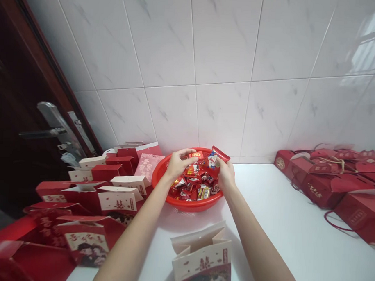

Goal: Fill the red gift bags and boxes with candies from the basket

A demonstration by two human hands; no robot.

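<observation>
A red plastic basket (189, 204) stands against the tiled wall with wrapped candies (193, 183) in it. Over its left side, my left hand (179, 164) is closed on a small red candy packet (196, 155). My right hand (226, 173), at the basket's right side, grips a larger red and blue snack packet (214, 159). Nearer to me, between my forearms, a white and red paper bag (203, 260) stands upright with its top open.
Rows of red and white paper bags (85, 239) fill the left side. Red boxes with cord handles (326, 184) sit at the right. A dark door (19, 110) with a metal handle is at far left, beside the tiled wall (224, 47).
</observation>
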